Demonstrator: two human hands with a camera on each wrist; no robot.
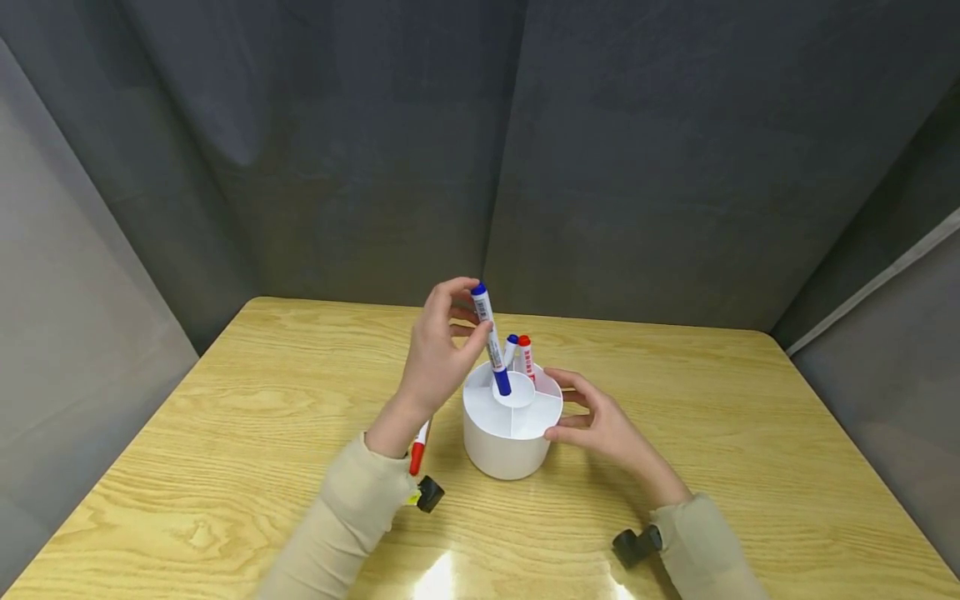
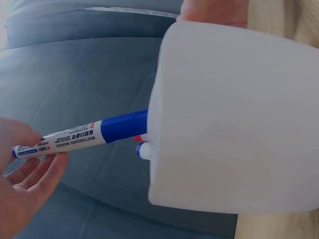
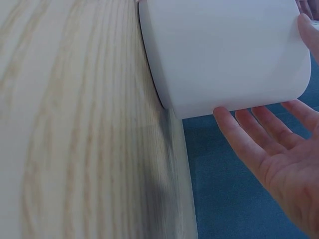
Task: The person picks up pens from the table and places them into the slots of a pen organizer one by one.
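The left hand [image 1: 438,354] pinches a blue marker [image 1: 491,340], capped tip just over the white holder [image 1: 510,433] rim. The right hand [image 1: 600,421], fingers spread, touches the holder's right wall. Bare table [image 1: 750,433] lies all round.

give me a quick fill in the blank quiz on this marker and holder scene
1. The left hand pinches a marker with a ____ cap.
2. The right hand touches the side of the white ____.
3. Besides the held marker, ____ markers already stand in the holder.
4. The red marker beside the left wrist lies on the ____.

Missing words: blue; holder; two; table
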